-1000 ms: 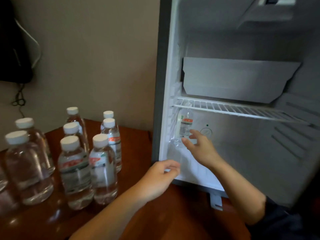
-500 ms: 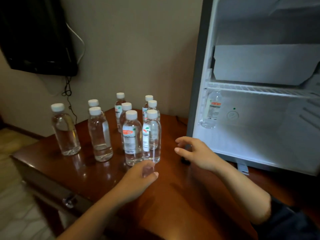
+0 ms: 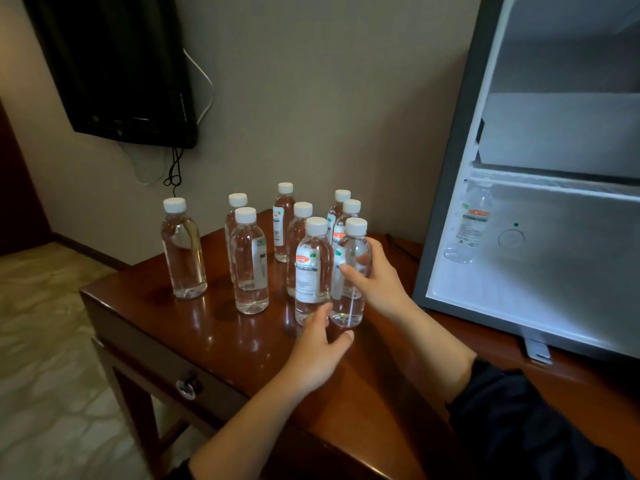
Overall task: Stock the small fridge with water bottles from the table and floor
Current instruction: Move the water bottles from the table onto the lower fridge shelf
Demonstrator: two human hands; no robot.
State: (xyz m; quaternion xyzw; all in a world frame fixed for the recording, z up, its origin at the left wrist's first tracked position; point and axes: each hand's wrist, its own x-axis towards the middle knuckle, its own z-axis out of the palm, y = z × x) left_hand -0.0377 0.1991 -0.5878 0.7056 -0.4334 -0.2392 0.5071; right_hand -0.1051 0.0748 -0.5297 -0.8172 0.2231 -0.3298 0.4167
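Right hand (image 3: 379, 282) has been brought onto the upright front-right bottle (image 3: 347, 303), gripping it
Left hand (image 3: 318, 351), fingers relaxed, is held at the neighbouring bottle (image 3: 310, 271) base.

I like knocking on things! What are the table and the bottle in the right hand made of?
The table looks like dark wood, glossy varnished: it mirrors light. The bottle the right hand grips looks like clear plastic, fully see-through; its matte white cap is probably plastic too.
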